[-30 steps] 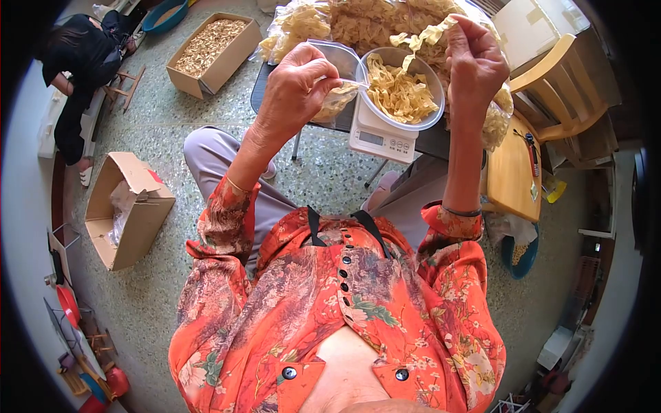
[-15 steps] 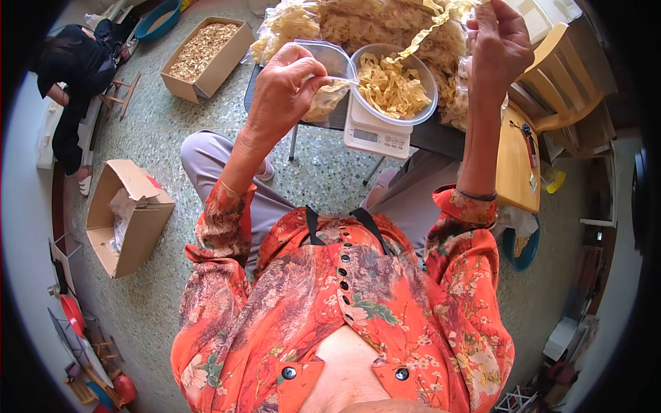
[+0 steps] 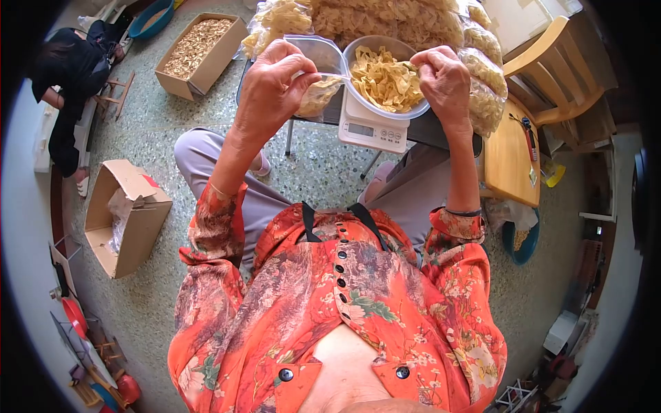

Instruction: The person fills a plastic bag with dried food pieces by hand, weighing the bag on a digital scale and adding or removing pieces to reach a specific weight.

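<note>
My left hand (image 3: 279, 86) pinches the mouth of a clear plastic bag (image 3: 323, 55), which has some yellowish dried strips low inside. Beside the bag, a translucent round bowl (image 3: 399, 112) full of pale yellow dried strips (image 3: 385, 79) rests on a white digital kitchen scale (image 3: 372, 126). At the bowl's right rim is my right hand (image 3: 446, 86), its fingertips pressed together close to the strips. What those fingertips hold, if anything, is hidden.
Filled clear bags of dried strips (image 3: 392, 24) are piled behind the bowl. A wooden chair (image 3: 561, 76) stands at right. On the left are a carton of dried pieces (image 3: 200, 51), an open cardboard box (image 3: 134, 220) and a seated person in black (image 3: 76, 69).
My right hand has come down and left, from holding a long dried strip up above the bowl to the bowl's right rim. My left hand stays on the bag.
</note>
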